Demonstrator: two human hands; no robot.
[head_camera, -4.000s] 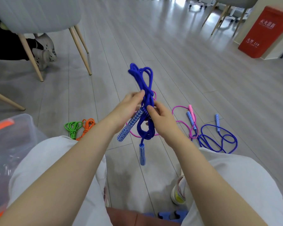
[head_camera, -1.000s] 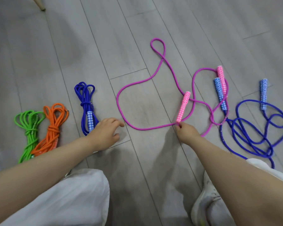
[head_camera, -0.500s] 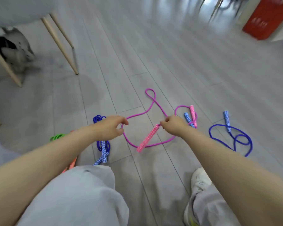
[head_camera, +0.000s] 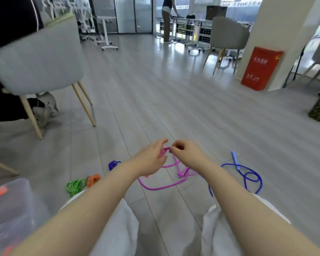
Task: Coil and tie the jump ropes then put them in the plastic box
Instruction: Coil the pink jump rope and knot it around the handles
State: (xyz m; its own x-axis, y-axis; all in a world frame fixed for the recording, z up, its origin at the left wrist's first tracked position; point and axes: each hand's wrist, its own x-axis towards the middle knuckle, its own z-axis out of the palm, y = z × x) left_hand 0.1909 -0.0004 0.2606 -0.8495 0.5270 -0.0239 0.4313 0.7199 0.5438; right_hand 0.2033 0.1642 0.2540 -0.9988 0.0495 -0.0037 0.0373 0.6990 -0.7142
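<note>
Three ropes already lie coiled and tied on the floor (head_camera: 155, 93): a green rope (head_camera: 74, 186), an orange rope (head_camera: 93, 179) just beside it, and a small blue bundle (head_camera: 113, 164) a little farther out. None is in the plastic box (head_camera: 13, 204) yet, which sits at the lower left edge of view with its contents too blurred to tell. Two ropes are left to do: the pink rope (head_camera: 161, 185), now in hand, and a loose blue rope (head_camera: 248, 177) sprawled to the right.

The left hand (head_camera: 152, 157) has its fingers loosely curled round pink handles or cord (too blurred to say which), and the right hand (head_camera: 186, 153) pinches the pink rope at its fingertips, the two hands almost touching above the floor. From them the cord drops and trails toward the person in a slack loop, so its long run lies roughly near to far, with no neat coil formed yet.

My judgement is that coiling of the pink rope is only starting, with the tying, the last blue rope and all the boxing still ahead.
</note>
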